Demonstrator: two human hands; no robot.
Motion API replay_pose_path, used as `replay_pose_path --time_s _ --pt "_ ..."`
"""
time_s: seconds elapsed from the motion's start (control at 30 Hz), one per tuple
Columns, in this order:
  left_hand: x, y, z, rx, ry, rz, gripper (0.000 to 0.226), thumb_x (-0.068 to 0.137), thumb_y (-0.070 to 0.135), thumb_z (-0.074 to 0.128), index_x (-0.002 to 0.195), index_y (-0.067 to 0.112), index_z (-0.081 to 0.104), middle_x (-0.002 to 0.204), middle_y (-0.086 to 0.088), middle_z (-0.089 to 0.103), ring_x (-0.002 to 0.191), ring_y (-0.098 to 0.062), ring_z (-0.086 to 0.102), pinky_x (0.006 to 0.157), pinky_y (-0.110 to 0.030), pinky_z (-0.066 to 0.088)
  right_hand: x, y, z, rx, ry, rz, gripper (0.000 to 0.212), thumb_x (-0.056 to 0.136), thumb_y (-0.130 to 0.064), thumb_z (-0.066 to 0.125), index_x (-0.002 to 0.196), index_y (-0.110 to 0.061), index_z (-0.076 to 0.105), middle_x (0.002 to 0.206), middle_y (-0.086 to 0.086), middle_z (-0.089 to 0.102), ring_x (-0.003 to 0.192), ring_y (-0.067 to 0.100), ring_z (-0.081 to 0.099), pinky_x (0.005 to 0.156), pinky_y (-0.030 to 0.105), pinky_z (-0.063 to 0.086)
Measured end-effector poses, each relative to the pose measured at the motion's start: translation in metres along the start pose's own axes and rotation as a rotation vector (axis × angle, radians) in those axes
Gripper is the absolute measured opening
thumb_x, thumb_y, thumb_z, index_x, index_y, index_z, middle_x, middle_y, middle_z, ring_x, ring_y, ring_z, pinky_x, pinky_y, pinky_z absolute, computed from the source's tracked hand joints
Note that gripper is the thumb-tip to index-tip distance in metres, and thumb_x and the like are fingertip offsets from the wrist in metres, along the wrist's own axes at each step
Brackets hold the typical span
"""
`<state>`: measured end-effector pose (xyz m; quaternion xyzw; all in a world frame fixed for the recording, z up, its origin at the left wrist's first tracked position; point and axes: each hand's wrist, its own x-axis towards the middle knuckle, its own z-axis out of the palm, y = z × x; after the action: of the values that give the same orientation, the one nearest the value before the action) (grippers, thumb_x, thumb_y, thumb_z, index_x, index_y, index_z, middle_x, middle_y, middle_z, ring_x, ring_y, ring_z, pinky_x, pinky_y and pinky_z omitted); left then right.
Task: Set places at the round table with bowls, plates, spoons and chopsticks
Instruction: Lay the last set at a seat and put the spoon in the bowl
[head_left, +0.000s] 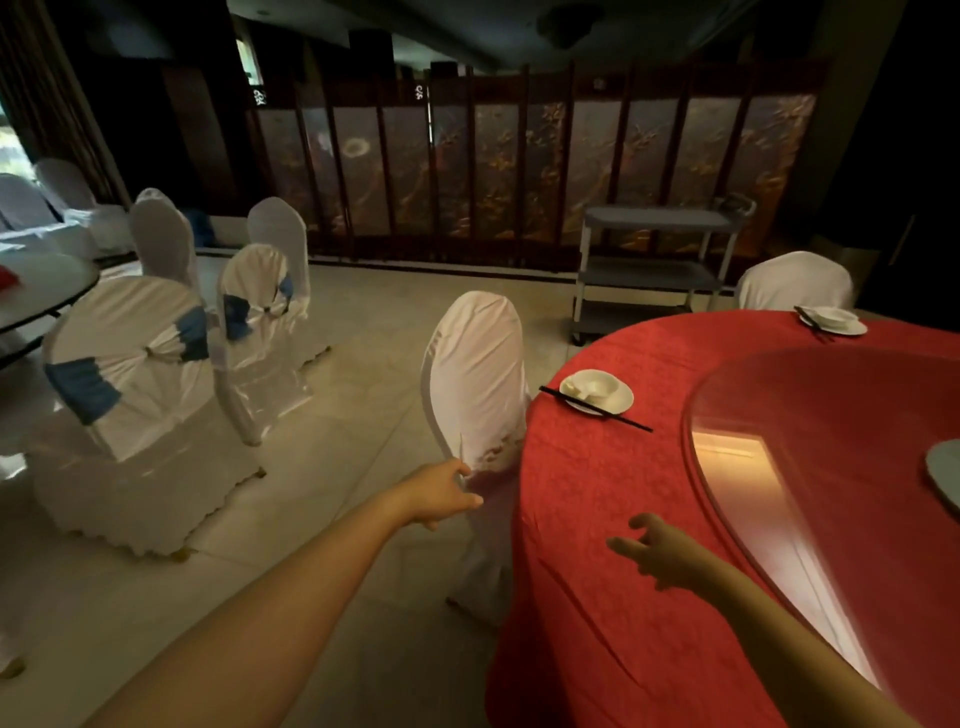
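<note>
- Left hand (441, 493) reaching forward on a bare arm, fingers loosely spread, fingertips at the lower edge of the white-covered chair (475, 384) pushed up to the table; whether cloth is pinched cannot be told.
- Right hand (657, 553) hovering over the red tablecloth (597, 519) near the table's edge, fingers apart and slightly curled, holding nothing.
- Just beyond the chair, on the round table, one place already laid: white plate (618, 400) with a small bowl (597, 387) on it; a spoon seems to lie in the bowl, too small to be sure.
- Black chopsticks (597, 409) laid across the near rim of that plate, one end over the table's edge side, the other toward the centre.
- Second place setting (834, 321) at the far rim of the table, plate with bowl and dark chopsticks beside it, white-covered chair behind.
- Glass turntable (831, 467) filling the table's middle, a pale dish partly in view at the right border.
- Grey service cart (654, 270) standing beyond the table, before a folding screen (519, 166).
- More white-covered chairs with blue sashes (140, 374) off to the left, well apart from the table.
</note>
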<state>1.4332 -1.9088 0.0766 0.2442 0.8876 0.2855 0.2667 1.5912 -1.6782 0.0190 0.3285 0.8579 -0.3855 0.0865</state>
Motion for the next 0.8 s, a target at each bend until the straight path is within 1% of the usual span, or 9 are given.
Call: replay_pose_path --time_s 0.07,0.17,0.33,0.4,0.47,0.6,0.63,0.73,0.8 --pt "0.036 -0.001 -0.026 -0.006 -0.003 0.017 0.054 0.090 0.029 0.059 0.138 0.015 0.039 0.127 -0.014 0.052 0.108 -0.026 0.058 0.080 -0.037 0.055 0.033 -0.023 -0.002 0.030 0.020 0.036 0.060 0.090 -0.035 0.058 0.136 -0.005 0.036 0.121 0.021 0.058 0.085 0.024 0.059 0.064 0.033 0.050" --pt "0.083 -0.003 -0.055 -0.017 -0.057 0.049 0.054 0.089 0.031 0.059 0.138 0.016 0.039 0.117 -0.011 0.056 0.105 -0.025 0.059 0.079 -0.037 0.055 0.074 -0.052 -0.007 0.070 0.028 0.101 0.057 0.090 -0.036 0.056 0.135 -0.006 0.037 0.118 0.020 0.058 0.086 0.024 0.060 0.070 0.036 0.052" --pt "0.177 -0.005 -0.095 0.011 -0.153 0.112 0.055 0.090 0.029 0.058 0.139 0.014 0.038 0.119 -0.015 0.061 0.097 -0.022 0.061 0.077 -0.036 0.056 0.140 -0.084 -0.016 0.084 0.104 0.194 0.057 0.091 -0.037 0.055 0.135 -0.006 0.038 0.112 0.017 0.058 0.084 0.024 0.061 0.056 0.029 0.051" --pt "0.220 -0.005 -0.108 0.063 -0.203 0.155 0.055 0.090 0.029 0.057 0.139 0.015 0.037 0.122 -0.014 0.059 0.103 -0.024 0.061 0.080 -0.038 0.057 0.163 -0.092 -0.016 0.074 0.145 0.258 0.059 0.091 -0.039 0.054 0.136 -0.006 0.037 0.110 0.015 0.056 0.077 0.020 0.060 0.051 0.026 0.050" --pt "0.260 -0.007 -0.118 0.125 -0.251 0.202 0.054 0.090 0.030 0.056 0.138 0.015 0.037 0.124 -0.015 0.056 0.107 -0.029 0.061 0.083 -0.040 0.057 0.183 -0.096 -0.011 0.046 0.193 0.330 0.058 0.091 -0.041 0.052 0.134 -0.005 0.037 0.108 0.015 0.056 0.074 0.019 0.059 0.054 0.031 0.052" --pt "0.331 -0.012 -0.131 0.220 -0.330 0.269 0.055 0.090 0.029 0.056 0.139 0.015 0.036 0.129 -0.013 0.052 0.109 -0.029 0.059 0.080 -0.039 0.057 0.214 -0.104 -0.001 0.012 0.258 0.496 0.061 0.091 -0.045 0.050 0.132 -0.002 0.037 0.119 0.017 0.055 0.087 0.025 0.058 0.058 0.031 0.049" --pt "0.346 -0.014 -0.131 0.264 -0.358 0.283 0.056 0.090 0.029 0.055 0.140 0.014 0.035 0.130 -0.013 0.052 0.110 -0.029 0.058 0.080 -0.038 0.057 0.220 -0.106 0.003 0.004 0.271 0.536 0.061 0.091 -0.044 0.050 0.133 -0.001 0.036 0.123 0.018 0.054 0.094 0.028 0.058 0.063 0.031 0.050" --pt "0.386 -0.012 -0.127 0.386 -0.413 0.346 0.056 0.090 0.029 0.054 0.139 0.012 0.035 0.130 -0.012 0.053 0.108 -0.029 0.059 0.078 -0.036 0.054 0.236 -0.114 0.017 0.000 0.370 0.631 0.063 0.092 -0.039 0.050 0.136 0.003 0.033 0.138 0.022 0.046 0.122 0.033 0.050 0.092 0.034 0.045" --pt "0.411 -0.005 -0.120 0.492 -0.420 0.443 0.052 0.090 0.029 0.054 0.135 0.009 0.040 0.131 -0.012 0.053 0.113 -0.030 0.057 0.083 -0.034 0.049 0.248 -0.121 0.026 0.063 0.439 0.690 0.063 0.092 -0.035 0.050 0.138 0.004 0.031 0.141 0.023 0.042 0.126 0.034 0.046 0.100 0.037 0.042"
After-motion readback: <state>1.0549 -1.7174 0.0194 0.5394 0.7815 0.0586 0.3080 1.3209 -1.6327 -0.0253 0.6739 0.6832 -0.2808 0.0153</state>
